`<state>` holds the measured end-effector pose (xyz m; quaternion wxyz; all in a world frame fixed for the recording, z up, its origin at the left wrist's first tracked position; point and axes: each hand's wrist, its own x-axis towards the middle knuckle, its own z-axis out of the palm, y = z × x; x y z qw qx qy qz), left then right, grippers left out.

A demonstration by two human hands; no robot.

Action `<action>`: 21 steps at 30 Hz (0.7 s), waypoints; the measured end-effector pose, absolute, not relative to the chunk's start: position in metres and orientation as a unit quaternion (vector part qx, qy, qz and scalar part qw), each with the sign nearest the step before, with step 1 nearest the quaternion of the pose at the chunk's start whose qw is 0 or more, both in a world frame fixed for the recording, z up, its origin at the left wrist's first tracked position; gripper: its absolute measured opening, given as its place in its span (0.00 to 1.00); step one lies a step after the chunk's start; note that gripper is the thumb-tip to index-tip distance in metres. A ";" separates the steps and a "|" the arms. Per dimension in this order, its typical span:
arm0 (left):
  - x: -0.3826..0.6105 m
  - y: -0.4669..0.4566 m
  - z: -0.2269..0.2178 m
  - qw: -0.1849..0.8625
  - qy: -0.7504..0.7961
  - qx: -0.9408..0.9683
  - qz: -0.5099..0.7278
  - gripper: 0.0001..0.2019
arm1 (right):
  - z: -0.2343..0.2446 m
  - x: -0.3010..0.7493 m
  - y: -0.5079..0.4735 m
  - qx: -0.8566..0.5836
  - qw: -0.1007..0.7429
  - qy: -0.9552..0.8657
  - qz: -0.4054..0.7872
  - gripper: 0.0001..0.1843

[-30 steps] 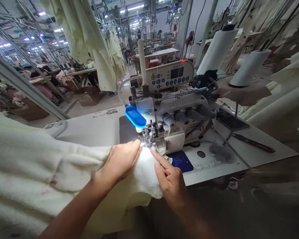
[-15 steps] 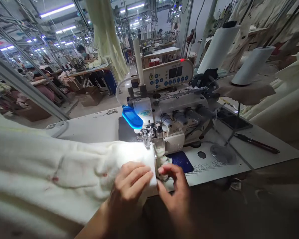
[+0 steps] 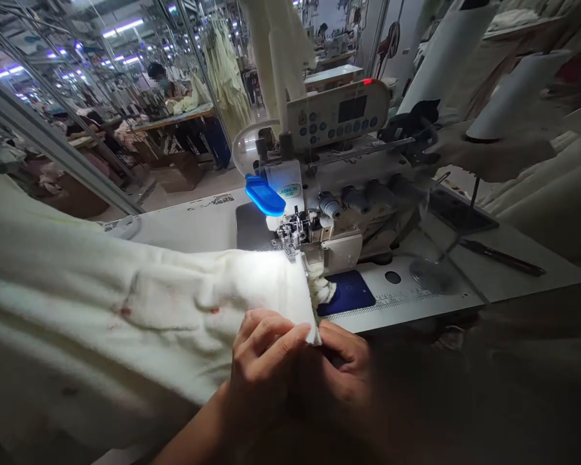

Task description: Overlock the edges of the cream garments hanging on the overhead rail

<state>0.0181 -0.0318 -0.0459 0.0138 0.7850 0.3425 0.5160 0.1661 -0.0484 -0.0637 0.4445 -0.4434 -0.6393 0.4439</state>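
A large piece of cream fleece fabric [image 3: 184, 290] with small reddish marks lies across the left of the machine table, its far right corner under the presser foot [image 3: 290, 242] of an overlock sewing machine [image 3: 363, 219]. My left hand [image 3: 271, 349] rests on the cloth near its right edge, thumb and fingers closed on it. Close beside it, my right hand [image 3: 341, 358] pinches the same edge at the near corner. A blue plastic guard [image 3: 265, 196] sits above the needle area. Ruffled cream trimmings [image 3: 323, 289] hang by the machine's right side.
Tweezers [image 3: 503, 256] and a clear round lid [image 3: 430, 276] lie on the table [image 3: 450, 300] at right. White thread cones [image 3: 518, 97] stand behind. A control panel [image 3: 339, 116] tops the machine. Across the aisle, a person [image 3: 162, 81] sits at another machine.
My right hand has moved from apart, fingers spread beside the cloth, to pinching its edge next to my left hand. My view has shifted, so the machine appears higher.
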 end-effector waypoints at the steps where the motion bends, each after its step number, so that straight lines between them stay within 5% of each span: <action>1: 0.019 -0.033 -0.045 0.018 0.338 0.783 0.522 0.13 | -0.064 0.167 -0.049 -0.441 0.447 -0.641 0.441 0.16; 5: 0.018 -0.037 -0.044 0.016 0.347 0.781 0.519 0.10 | -0.059 0.172 -0.048 -0.419 0.434 -0.649 0.463 0.19; 8: 0.017 -0.042 -0.046 -0.078 0.375 0.796 0.469 0.10 | -0.048 0.183 -0.046 -0.368 0.407 -0.710 0.441 0.21; 11: 0.021 -0.043 -0.049 -0.138 0.393 0.794 0.443 0.06 | -0.044 0.191 -0.040 -0.404 0.422 -0.765 0.271 0.11; 15: 0.025 -0.037 -0.053 -0.135 0.368 0.806 0.442 0.04 | -0.063 0.193 -0.025 -0.365 0.470 -0.794 0.124 0.11; 18: 0.021 -0.035 -0.062 -0.130 0.348 0.807 0.460 0.06 | -0.083 0.191 -0.012 -0.402 0.484 -0.752 0.198 0.13; 21: 0.017 -0.038 -0.072 -0.123 0.345 0.803 0.470 0.07 | -0.091 0.185 -0.003 -0.478 0.446 -0.620 0.434 0.17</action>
